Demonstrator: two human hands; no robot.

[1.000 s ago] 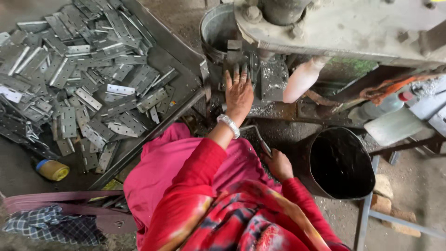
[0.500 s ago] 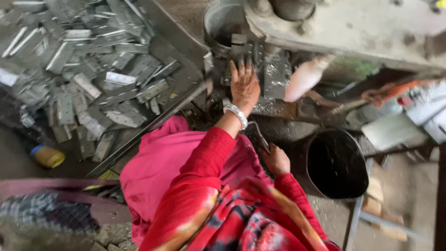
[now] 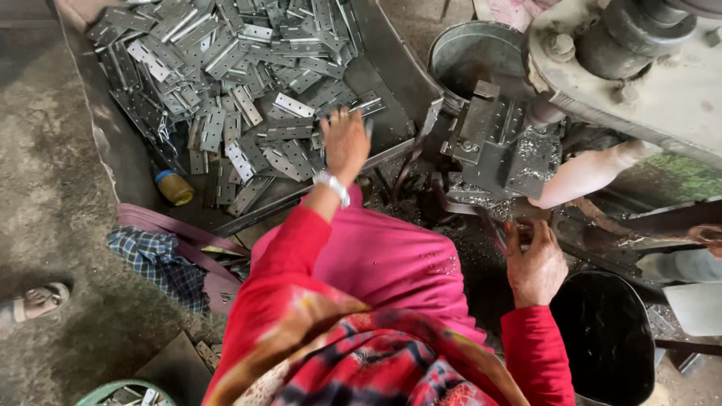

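My left hand, a light band on its wrist, reaches with spread fingers over the near edge of a pile of flat grey metal plates with holes. The plates lie in a long dark metal tray, and the fingertips are at the nearest ones. My right hand is raised at the front edge of the press machine's bed. Its fingers curl against dark metal there, and I cannot make out whether they grip anything. Both arms wear red sleeves above a pink lap.
A grey metal bucket stands behind the press, a black bucket below my right hand. A pale wrapped lever sticks out of the machine. A yellow-capped bottle, checked cloth and another person's sandalled foot lie left.
My left hand has moved from the press bed leftward over the plates in the tray. My right hand has risen from my lap to the machine's front edge.
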